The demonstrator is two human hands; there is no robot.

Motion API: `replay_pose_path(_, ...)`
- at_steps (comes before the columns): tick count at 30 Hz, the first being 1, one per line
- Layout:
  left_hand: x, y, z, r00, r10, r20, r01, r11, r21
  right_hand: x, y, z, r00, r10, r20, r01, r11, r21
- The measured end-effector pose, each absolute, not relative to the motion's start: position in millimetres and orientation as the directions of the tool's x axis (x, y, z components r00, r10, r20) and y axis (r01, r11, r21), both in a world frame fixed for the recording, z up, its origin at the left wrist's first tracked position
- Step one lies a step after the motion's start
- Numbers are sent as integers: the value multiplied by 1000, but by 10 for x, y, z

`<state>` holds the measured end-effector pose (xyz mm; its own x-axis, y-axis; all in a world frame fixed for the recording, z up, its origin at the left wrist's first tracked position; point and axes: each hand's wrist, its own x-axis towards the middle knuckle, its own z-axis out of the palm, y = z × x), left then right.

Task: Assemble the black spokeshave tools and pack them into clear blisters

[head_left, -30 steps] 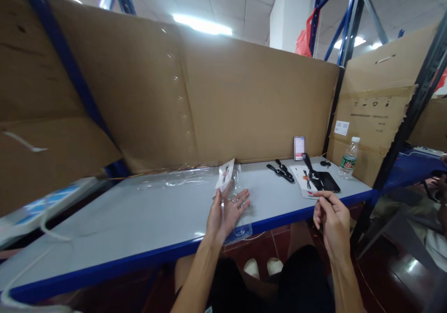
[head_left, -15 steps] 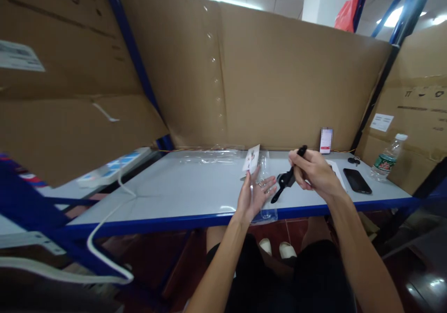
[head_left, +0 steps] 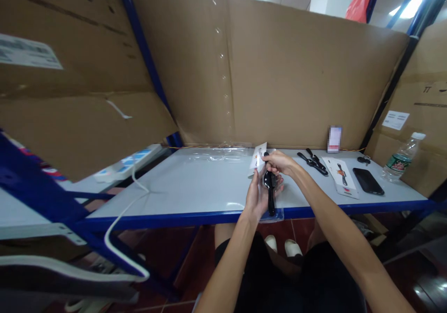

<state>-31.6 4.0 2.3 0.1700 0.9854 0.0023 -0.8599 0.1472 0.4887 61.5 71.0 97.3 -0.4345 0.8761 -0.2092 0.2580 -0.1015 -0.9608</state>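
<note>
My right hand (head_left: 277, 161) grips the upper handle of a black spokeshave (head_left: 270, 187), which stands nearly upright in front of my left palm. My left hand (head_left: 258, 199) is curled beneath and behind the tool, around a clear plastic package (head_left: 274, 217) whose lower edge overhangs the table's front. A white printed card (head_left: 257, 159) rises beside the left thumb, tilted. The tool and right hand partly hide the left fingers and the package. To the right lie more black spokeshaves (head_left: 312, 161) and a flat printed card (head_left: 340, 175) picturing such a tool.
At the right are a black phone (head_left: 368, 181), keys (head_left: 363, 159), a water bottle (head_left: 401, 159) and an upright phone (head_left: 334, 139). Clear plastic (head_left: 223, 152) lies along the back cardboard (head_left: 296, 71). A power strip (head_left: 129, 161) with a white cable (head_left: 118, 215) is at the left.
My right hand has brought the spokeshave left and down, onto my left palm and the clear package. My left fingers, spread before, are now curled behind it. The view has shifted slightly.
</note>
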Motion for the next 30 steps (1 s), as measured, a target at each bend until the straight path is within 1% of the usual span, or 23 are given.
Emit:
replay_pose_path(4, -324, 84, 12, 145, 988, -48, -894, 152, 422, 537, 723, 911, -385, 908, -165, 286, -52, -957)
replay_pose_path(6, -325, 90, 21, 139, 988, -59, -904, 151, 400, 532, 724, 894, -373, 918, -137, 268, -35, -963)
replay_pose_path(9, -342, 72, 40, 174, 983, -57, -912, 183, 368, 576, 730, 914, -321, 944, -70, 235, 8, -972)
replay_pose_path(11, -368, 57, 46, 189, 979, -81, -919, 205, 337, 686, 694, 921, -245, 969, 35, 211, 89, -973)
replay_pose_path(14, -418, 57, 36, 172, 980, -104, -932, 196, 305, 1035, 444, 822, -81, 962, 260, 193, 271, -943)
replay_pose_path(16, -446, 61, 23, 170, 978, -117, -935, 198, 296, 1375, 118, 679, 18, 931, 365, 263, 348, -900)
replay_pose_path(17, -456, 57, 19, 175, 978, -117, -932, 203, 302, 1565, -69, 599, 78, 920, 385, 340, 338, -878)
replay_pose_path(18, -462, 49, 19, 180, 977, -115, -928, 208, 311, 1763, -250, 524, 156, 907, 391, 438, 291, -851)
replay_pose_path(19, -463, 37, 25, 187, 976, -109, -922, 213, 323, 1961, -406, 459, 250, 884, 394, 548, 206, -811)
replay_pose_path(21, -443, 15, 56, 197, 975, -104, -913, 221, 343, 2319, -600, 367, 430, 806, 405, 729, -46, -682)
replay_pose_path(23, -389, 12, 101, 209, 971, -115, -908, 236, 347, 2560, -614, 313, 521, 755, 399, 806, -282, -520)
replay_pose_path(24, -351, 22, 123, 219, 968, -125, -905, 249, 346, 2623, -569, 292, 535, 753, 382, 819, -351, -454)
replay_pose_path(26, -263, 62, 148, 246, 959, -139, -897, 280, 342, 2645, -431, 247, 531, 777, 338, 834, -409, -369)
replay_pose_path(30, -139, 159, 84, 313, 940, -136, -884, 341, 319, 2517, -212, 145, 505, 805, 312, 855, -415, -312)
